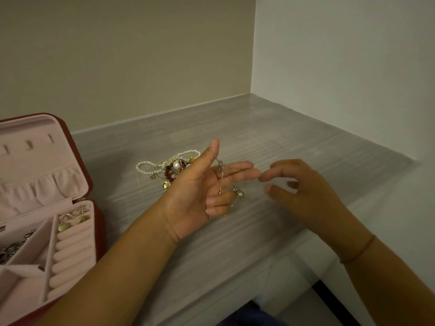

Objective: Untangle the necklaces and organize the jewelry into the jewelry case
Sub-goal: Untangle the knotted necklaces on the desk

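Necklace chain, thin silver links with a small pendant, hangs over the raised thumb and straight first two fingers of the left hand, palm up, probably to spread its loops. Right hand is loosely spread and empty, near those fingertips. A pearl and bead pile lies behind. The pink-lined case is open.

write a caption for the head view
Thin silver chain necklace draped over left hand, tangled pearl and bead jewelry behind, open red case nearby
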